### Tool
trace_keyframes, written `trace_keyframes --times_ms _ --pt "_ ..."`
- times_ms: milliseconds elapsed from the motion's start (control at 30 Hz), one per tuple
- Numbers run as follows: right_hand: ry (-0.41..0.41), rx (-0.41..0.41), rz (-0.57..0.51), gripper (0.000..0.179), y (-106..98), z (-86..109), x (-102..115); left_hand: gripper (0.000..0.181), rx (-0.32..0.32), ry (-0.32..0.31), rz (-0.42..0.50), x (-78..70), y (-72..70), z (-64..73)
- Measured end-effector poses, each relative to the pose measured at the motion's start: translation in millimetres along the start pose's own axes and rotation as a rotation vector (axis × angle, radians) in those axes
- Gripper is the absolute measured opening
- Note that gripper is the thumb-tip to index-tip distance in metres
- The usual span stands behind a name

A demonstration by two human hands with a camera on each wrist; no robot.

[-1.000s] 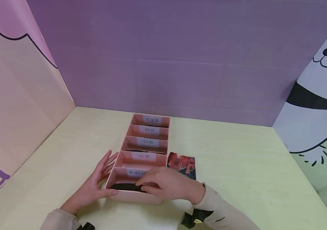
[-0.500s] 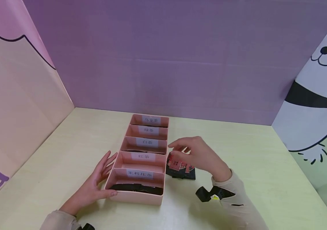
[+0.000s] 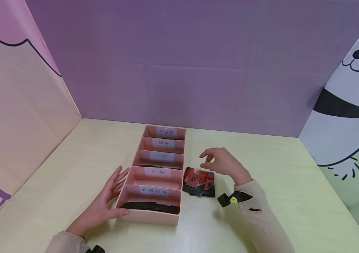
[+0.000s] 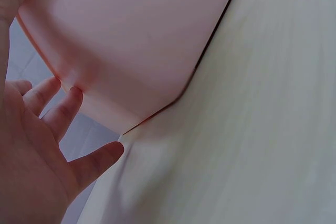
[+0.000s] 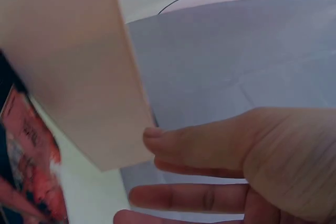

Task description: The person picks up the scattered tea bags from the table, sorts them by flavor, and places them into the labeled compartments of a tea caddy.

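Observation:
A long pink compartment box (image 3: 149,218) stands lengthwise on the table, each divider bearing a white label with Chinese writing. My left hand (image 3: 108,200) lies against its near left corner, thumb at the front rim and fingers, fairly straight, touching the left side. Dark flat packets (image 3: 149,206) stand in the nearest compartment. Right of the box lie red and black tea packets (image 3: 193,180), overlapping. Just above and right of them hovers my right hand (image 3: 225,162), thumb and fingers loosely bent and apart, holding nothing. In the right wrist view a red packet (image 5: 29,140) shows at left.
Pale wooden table (image 3: 277,182) extends on both sides of the box. A purple wall (image 3: 198,63) closes off the back, with printed panels left (image 3: 18,116) and right (image 3: 350,140). The second-nearest compartment (image 3: 154,182) shows its bare pink inside; dark edges show in the third.
My right hand has left the nearest compartment, where dark packets now show, and moved right and away from me to above the loose packets. My left hand has stayed at the box.

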State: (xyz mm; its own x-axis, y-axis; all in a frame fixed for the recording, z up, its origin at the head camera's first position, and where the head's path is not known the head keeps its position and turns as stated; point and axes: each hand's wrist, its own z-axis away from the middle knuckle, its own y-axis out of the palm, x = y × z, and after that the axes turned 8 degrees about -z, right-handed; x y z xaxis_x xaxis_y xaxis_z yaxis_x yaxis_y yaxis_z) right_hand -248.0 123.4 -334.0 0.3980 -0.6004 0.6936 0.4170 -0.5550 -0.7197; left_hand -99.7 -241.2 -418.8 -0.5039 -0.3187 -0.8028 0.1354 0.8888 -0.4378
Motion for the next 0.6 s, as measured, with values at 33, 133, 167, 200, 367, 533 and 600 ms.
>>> trace_keyframes --times_ms 33,133,167,200,367,533,600 --pt "0.035 0.019 -0.012 0.033 1 -2.3 -3 0.120 -0.001 0.000 -0.003 0.2 -0.1 0.1" --pt "0.117 0.070 -0.034 0.040 4 -7.4 -11 0.120 -0.004 0.006 -0.008 0.3 0.1 -0.1" --pt "0.138 0.080 -0.037 0.042 4 -8.7 -13 0.120 -0.006 0.008 -0.009 0.4 0.1 -0.1" --pt "0.152 0.094 -0.039 0.043 5 -9.7 -15 0.120 -0.007 0.007 -0.008 0.5 0.0 0.0" --pt "0.191 0.125 -0.033 0.045 6 -13.1 -25 0.120 -0.008 -0.010 -0.012 0.2 0.2 0.2" --pt "0.237 0.135 -0.035 0.047 7 -14.2 -34 0.121 -0.005 0.011 -0.015 0.1 0.0 0.2" --pt "0.253 0.145 -0.034 0.046 9 -15.1 -36 0.121 -0.007 0.023 -0.014 0.0 -0.3 0.2"
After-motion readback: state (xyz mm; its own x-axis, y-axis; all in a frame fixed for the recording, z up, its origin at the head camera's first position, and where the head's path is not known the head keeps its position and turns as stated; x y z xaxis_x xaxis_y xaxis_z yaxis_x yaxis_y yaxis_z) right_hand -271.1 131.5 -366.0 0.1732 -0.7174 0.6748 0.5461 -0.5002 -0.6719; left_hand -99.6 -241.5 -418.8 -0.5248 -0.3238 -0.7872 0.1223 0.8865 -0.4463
